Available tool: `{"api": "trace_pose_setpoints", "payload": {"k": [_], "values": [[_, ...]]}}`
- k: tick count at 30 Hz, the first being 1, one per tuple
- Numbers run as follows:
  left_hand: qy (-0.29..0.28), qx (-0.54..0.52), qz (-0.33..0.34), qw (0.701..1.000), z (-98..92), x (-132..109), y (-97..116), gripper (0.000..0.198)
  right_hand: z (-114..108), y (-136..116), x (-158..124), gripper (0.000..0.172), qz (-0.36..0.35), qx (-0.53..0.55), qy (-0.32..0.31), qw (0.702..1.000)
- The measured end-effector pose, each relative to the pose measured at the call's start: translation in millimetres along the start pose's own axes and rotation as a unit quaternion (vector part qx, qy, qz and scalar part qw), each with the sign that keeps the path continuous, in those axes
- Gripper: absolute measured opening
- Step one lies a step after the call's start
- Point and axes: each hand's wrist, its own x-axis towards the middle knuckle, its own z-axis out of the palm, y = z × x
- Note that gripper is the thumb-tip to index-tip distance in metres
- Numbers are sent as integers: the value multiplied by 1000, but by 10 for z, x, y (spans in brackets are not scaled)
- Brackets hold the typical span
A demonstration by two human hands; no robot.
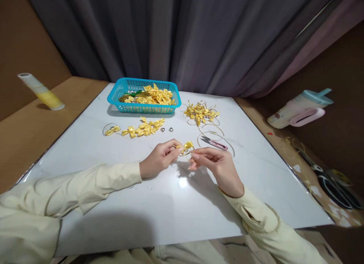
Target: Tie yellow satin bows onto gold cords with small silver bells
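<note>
Between my two hands is a yellow ribbon bow (188, 145) with a thin gold cord looped below it. My left hand (162, 156) pinches the bow's left side between thumb and fingers. The cord's right side is pinched by the fingertips of my right hand (217, 165). A small shiny piece shows under the bow, partly hidden by my fingers. Just beyond my right hand lie pink-handled thread snips (214, 143) and loose pieces of gold cord (224, 134). Two small silvery heart-shaped pieces (171, 130) rest beyond my left hand.
Loose yellow bows (146, 127) lie before a blue basket (144, 109) holding more. A corded bow (113, 130) sits left, a pile of corded bows (201, 113) right. A tumbler (295, 108), black scissors (331, 184) and a thread spool (47, 97) stand or lie at the sides.
</note>
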Motion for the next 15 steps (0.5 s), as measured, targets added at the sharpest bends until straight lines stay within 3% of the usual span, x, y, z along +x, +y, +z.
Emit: {"api": "trace_pose_setpoints", "payload": {"k": [15], "values": [[-13,-31,-17,999,4,-3,22,31,-21,22,29,16,-14,-7,-14,1000]]}}
